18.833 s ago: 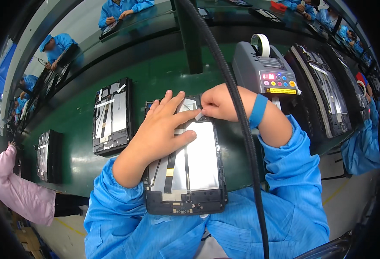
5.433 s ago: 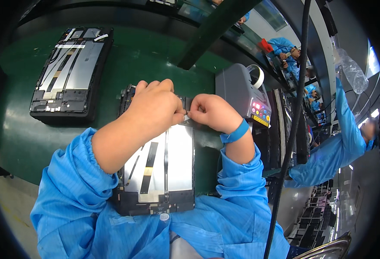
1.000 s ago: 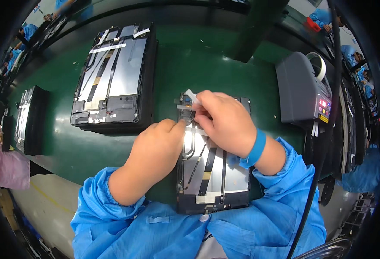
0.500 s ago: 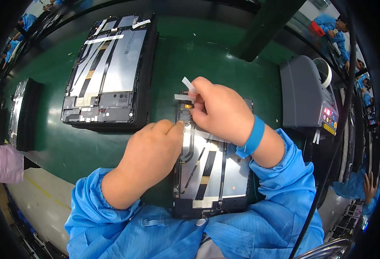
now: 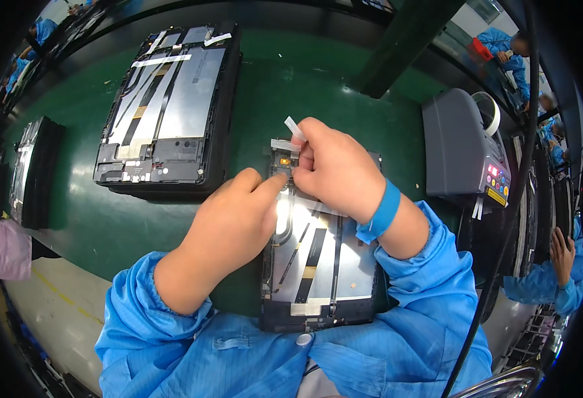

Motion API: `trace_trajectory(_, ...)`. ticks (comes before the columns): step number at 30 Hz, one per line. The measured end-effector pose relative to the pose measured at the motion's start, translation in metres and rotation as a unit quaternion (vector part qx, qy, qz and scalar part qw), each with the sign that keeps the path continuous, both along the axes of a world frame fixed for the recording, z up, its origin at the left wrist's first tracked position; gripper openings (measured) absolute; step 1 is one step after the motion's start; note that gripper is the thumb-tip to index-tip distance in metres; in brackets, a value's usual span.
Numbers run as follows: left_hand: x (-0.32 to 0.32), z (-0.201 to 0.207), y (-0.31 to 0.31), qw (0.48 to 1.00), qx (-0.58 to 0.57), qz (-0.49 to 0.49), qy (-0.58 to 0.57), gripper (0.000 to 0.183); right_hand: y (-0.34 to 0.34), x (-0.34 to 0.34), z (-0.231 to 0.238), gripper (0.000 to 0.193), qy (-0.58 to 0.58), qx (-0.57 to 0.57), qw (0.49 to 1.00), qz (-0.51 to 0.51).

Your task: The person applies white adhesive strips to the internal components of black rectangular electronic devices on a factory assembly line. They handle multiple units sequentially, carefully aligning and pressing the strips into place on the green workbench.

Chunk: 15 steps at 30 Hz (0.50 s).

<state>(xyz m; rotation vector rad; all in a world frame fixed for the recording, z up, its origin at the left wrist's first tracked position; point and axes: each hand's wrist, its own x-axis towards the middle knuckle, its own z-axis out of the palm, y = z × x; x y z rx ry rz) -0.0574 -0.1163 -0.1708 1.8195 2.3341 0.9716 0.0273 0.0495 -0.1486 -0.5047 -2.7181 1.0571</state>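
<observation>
An opened tablet (image 5: 354, 265) lies in front of me, its silver inner plate crossed by black ribbon cables and pale tape. Between the thumb and finger of my right hand (image 5: 340, 169) is a white tape strip (image 5: 293, 127), raised over the tablet's far end. Another short white strip (image 5: 283, 144) sits beside those fingers at the far edge. My left hand (image 5: 228, 222) is curled over the tablet's left side, one fingertip on the dark parts near a small orange-gold piece (image 5: 285, 161). Its thumb and other fingertips are hidden, so anything inside them does not show.
Similar opened tablets form a stack (image 5: 172, 99) at the left back; another stack (image 5: 36, 172) stands farther left. A grey tape dispenser (image 5: 460, 142) with a tape roll is at right, near a dark post (image 5: 404, 50). A pink sleeve (image 5: 3, 249) and co-workers appear at the edges.
My left index finger has straightened and reached farther over the tablet's far end. The right hand still pinches the tape strip. The whole view has shifted slightly.
</observation>
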Motion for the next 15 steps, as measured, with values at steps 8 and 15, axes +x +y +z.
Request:
trace_trajectory(8,0.003,-0.001,-0.005,0.999,-0.049,-0.002,-0.022,0.034,0.011,0.009,0.007,0.018,0.024,-0.13,0.99,0.039)
trace_trajectory(15,0.003,0.006,-0.007,0.996,-0.09,-0.015,-0.013,0.043,0.008,0.015,0.015,0.011,0.073,0.105,0.967,0.22)
